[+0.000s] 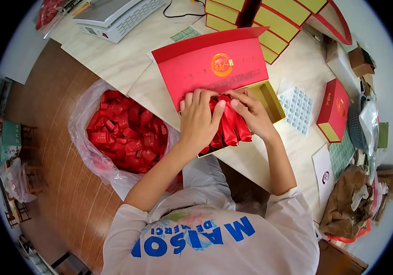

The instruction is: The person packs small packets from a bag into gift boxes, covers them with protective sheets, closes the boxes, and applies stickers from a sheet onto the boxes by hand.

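Note:
An open gift box [272, 98] with a gold inside and a raised red lid [196, 57] lies at the table's edge, close to my body. Glossy red packets [233, 123] stand side by side in its near left part, while its right part shows a bare gold bottom. My left hand [198, 117] is closed over the left side of the packets, thumb pointing up along them. From the right, my right hand [253, 114] grips the same packets, fingers bent over their top ends. Some fingertips are hidden behind the packets.
Left of my legs, a clear plastic bag [84, 123] holds many small red packets [130, 133]. Stacked gold-and-red boxes [281, 25] stand at the back. A closed red box [334, 107], sticker sheets [296, 110], a grey basket [357, 123] and a white machine [118, 20] are around the table.

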### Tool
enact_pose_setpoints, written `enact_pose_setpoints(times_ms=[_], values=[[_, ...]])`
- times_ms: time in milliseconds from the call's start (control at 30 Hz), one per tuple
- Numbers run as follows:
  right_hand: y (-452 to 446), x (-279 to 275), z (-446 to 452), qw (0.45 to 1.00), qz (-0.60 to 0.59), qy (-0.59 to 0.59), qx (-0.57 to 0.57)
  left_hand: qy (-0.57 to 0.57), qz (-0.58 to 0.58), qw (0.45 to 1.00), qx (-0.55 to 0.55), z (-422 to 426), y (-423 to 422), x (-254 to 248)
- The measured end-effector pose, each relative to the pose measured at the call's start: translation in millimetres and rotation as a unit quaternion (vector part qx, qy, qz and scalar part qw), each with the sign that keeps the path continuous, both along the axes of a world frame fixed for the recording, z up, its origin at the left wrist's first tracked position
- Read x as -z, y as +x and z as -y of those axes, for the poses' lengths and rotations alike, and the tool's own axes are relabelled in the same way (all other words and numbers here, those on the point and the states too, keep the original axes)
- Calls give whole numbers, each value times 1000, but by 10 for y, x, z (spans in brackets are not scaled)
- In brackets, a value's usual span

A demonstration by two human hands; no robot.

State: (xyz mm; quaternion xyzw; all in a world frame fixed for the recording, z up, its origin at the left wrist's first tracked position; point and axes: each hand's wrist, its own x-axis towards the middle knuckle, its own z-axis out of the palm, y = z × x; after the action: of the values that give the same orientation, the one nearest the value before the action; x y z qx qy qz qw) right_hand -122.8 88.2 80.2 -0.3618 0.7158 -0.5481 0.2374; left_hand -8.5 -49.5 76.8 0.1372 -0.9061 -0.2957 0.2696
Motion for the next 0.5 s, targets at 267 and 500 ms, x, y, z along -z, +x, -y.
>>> enact_pose_setpoints(times_ms=[267, 500], values=[[-5, -30, 20, 992, -81, 84, -41, -10, 10, 1000, 7, 21, 14, -5], [104, 36, 67, 985, -128, 119, -1, -109, 34, 993, -27, -9, -63, 94]])
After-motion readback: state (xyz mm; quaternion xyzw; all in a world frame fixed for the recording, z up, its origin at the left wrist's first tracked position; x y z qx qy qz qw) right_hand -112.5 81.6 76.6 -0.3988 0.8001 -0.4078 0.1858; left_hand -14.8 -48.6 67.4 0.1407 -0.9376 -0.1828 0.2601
